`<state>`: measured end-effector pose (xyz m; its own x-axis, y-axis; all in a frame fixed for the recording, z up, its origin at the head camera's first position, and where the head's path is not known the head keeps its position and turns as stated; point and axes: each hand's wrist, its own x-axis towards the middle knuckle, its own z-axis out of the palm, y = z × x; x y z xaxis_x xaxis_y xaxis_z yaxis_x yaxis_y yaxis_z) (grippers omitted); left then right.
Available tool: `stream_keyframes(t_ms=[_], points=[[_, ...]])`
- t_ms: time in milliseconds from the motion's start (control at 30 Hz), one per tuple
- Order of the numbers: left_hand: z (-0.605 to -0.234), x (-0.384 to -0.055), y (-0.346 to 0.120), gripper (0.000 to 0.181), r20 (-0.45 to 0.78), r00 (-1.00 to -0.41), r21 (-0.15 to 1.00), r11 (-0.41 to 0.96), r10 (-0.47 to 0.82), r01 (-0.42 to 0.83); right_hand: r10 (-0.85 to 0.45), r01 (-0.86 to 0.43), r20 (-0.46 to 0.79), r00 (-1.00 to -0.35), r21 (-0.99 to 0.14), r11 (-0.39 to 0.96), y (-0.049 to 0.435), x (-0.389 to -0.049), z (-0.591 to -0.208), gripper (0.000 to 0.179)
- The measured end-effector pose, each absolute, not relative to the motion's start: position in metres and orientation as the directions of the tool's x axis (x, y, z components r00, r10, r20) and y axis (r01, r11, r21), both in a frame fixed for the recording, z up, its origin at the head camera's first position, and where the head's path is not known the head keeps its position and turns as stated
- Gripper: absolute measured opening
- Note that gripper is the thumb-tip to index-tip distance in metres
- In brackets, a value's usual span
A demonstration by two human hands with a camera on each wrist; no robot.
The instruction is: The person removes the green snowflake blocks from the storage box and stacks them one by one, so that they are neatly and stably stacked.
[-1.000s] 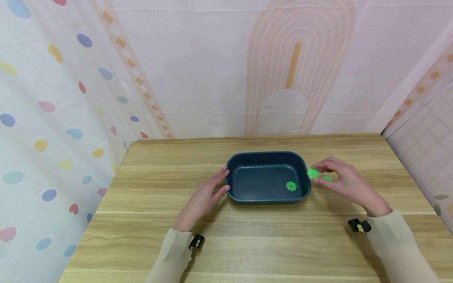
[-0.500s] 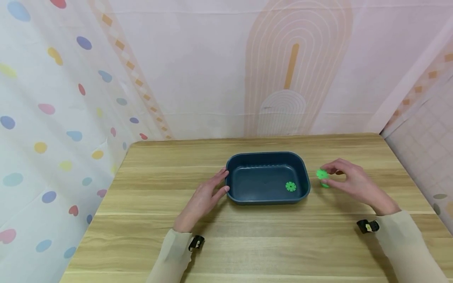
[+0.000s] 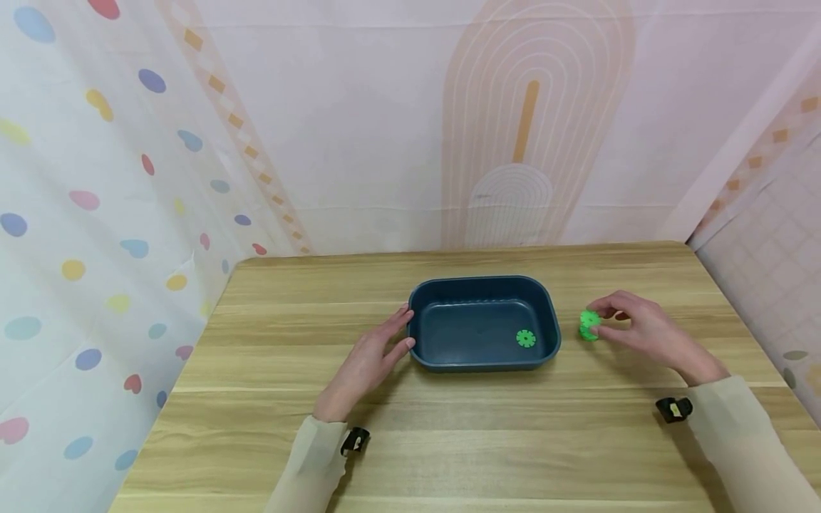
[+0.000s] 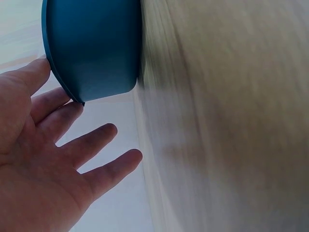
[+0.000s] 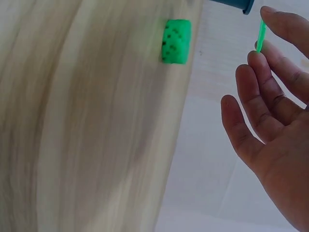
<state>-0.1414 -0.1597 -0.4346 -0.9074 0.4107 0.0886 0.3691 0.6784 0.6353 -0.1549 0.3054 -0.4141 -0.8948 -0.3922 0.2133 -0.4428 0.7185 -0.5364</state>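
A dark blue rectangular tray (image 3: pixel 477 360) lies in the middle of the wooden table, with one green notched disc (image 3: pixel 526 338) on its floor near the right end. Fingertips of my left hand (image 3: pixel 364 360) touch the tray's left rim; the left wrist view shows the fingers spread and fairly straight. Between thumb and fingertips, my right hand (image 3: pixel 644 331) pinches another green disc (image 5: pixel 261 36), seen edge-on in the right wrist view. Below it a short stack of green discs (image 5: pixel 176 41) rests on the table, apart from the held one.
The wooden table (image 3: pixel 487 442) reaches back to a patterned cloth (image 3: pixel 372 128). More cloth with coloured spots (image 3: pixel 109 285) hangs along the left side. Each wrist has a black strap at the sleeve cuff.
My right hand has moved right with the pinched disc, from beside the tray's right rim to over the stack. My left hand stays at the tray's rim.
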Motion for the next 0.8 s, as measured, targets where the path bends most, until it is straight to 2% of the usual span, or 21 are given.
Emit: stream_keyframes(t_ms=[800], points=[[-0.435,-0.141,-0.16,0.054,0.084,-0.911,0.629,0.688,0.403,0.362,-0.417,-0.382,0.072,-0.906,-0.564,0.732,0.314,-0.168,-0.422,0.027]])
